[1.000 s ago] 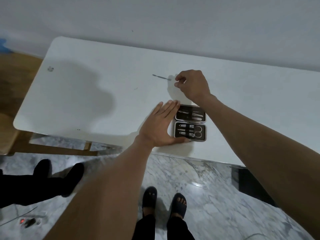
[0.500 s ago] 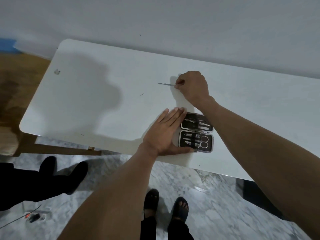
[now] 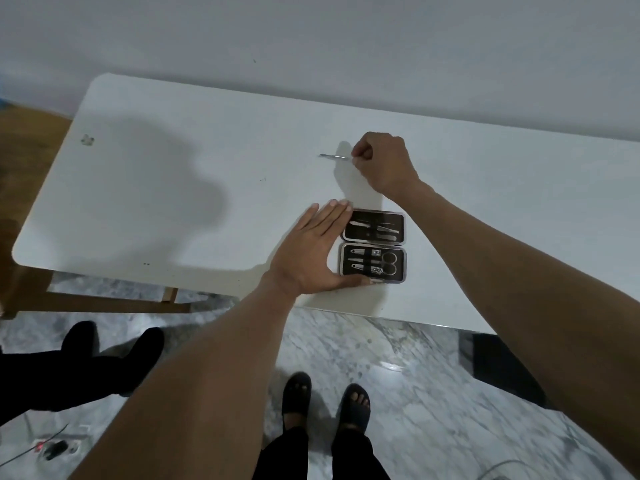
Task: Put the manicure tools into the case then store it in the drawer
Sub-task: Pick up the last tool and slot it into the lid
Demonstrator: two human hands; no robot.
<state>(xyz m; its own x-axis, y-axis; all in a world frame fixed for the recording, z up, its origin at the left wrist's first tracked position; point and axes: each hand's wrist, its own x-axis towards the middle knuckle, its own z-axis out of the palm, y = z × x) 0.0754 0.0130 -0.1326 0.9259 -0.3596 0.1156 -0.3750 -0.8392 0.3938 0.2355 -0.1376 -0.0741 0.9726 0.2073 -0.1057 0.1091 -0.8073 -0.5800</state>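
Observation:
An open black manicure case (image 3: 373, 247) lies flat on the white table (image 3: 173, 188) near its front edge, with several metal tools strapped in both halves. My left hand (image 3: 313, 252) rests flat against the case's left side, thumb along its near edge, fingers together. Beyond the case, my right hand (image 3: 382, 162) is closed, pinching one end of a thin metal manicure tool (image 3: 333, 156) whose free end points left just above the tabletop.
A pale wall runs behind the table. The table's wooden frame (image 3: 104, 303) shows below its front left edge. On the marble floor are my sandalled feet (image 3: 325, 403), another person's dark legs (image 3: 86, 362) at left, and a dark object (image 3: 498, 368) at right.
My right hand has closed on the thin tool and lifted its end off the table. The left hand and case stay in place; the view shifted slightly.

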